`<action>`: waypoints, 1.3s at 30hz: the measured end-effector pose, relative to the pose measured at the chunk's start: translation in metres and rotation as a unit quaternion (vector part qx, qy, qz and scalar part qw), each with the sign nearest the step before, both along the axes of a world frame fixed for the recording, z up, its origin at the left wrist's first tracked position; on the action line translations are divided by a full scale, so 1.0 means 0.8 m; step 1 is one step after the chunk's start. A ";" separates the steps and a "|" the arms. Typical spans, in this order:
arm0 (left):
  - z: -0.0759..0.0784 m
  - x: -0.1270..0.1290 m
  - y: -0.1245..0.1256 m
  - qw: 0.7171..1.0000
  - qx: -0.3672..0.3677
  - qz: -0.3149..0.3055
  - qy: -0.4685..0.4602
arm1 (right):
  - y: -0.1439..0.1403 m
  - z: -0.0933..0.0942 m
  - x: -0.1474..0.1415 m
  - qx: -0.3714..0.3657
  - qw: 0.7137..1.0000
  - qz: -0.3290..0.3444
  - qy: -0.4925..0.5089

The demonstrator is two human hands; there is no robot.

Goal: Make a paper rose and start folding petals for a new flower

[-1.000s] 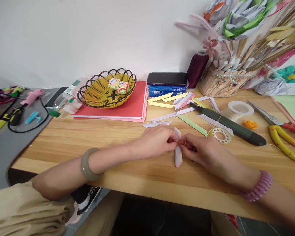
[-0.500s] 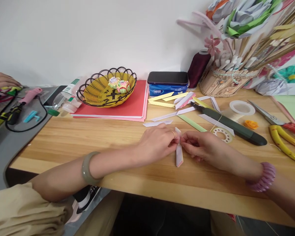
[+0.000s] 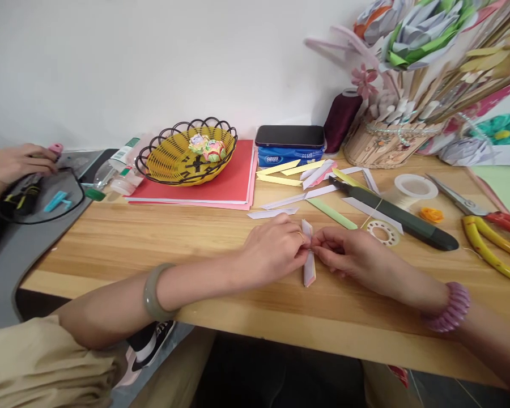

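A small bundle of folded paper strips, white and pale pink with slanted ends, stands out between my hands above the wooden table. My left hand is closed round its middle from the left, fingers bent and thumb pressed in. From the right, my right hand pinches at the same narrow middle; what lies between its fingertips is too small to make out. Just behind the hands lie loose paper strips, among them a white strip and a green strip.
A yellow wicker basket holding small paper flowers sits on red paper. Right of my hands lie a tape roll, a dark green cutter, a thread spool and scissors. Another person's hand is at far left.
My hands stay at the bundle, its middle now looking a little narrower between my fingers. At the far left, the other person's hand has come down onto the pink-handled tool.
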State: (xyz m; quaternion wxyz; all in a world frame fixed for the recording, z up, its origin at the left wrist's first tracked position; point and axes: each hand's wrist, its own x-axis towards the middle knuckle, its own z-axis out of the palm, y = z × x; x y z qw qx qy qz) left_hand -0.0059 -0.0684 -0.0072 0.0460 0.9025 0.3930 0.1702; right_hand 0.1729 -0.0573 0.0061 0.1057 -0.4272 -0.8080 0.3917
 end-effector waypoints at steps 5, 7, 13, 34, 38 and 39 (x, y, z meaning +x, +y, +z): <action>-0.002 0.004 -0.007 0.996 0.087 -0.001 0.006 | -0.001 -0.008 0.004 0.062 0.998 -0.009 -0.020; -0.003 0.004 -0.009 0.995 0.101 0.008 0.003 | -0.003 -0.008 0.005 0.080 0.997 -0.007 -0.024; -0.007 0.003 -0.013 0.995 0.094 0.022 -0.017 | -0.015 -0.003 0.007 0.111 0.994 -0.007 -0.023; -0.014 0.011 -0.019 0.983 0.176 0.043 -0.017 | -0.038 -0.019 0.013 0.270 0.956 -0.017 -0.112; -0.014 0.011 -0.018 0.982 0.182 0.040 -0.015 | -0.037 -0.022 0.020 0.263 0.957 -0.006 -0.120; -0.014 0.010 -0.018 0.982 0.184 0.039 -0.014 | -0.036 -0.022 0.022 0.262 0.958 -0.008 -0.119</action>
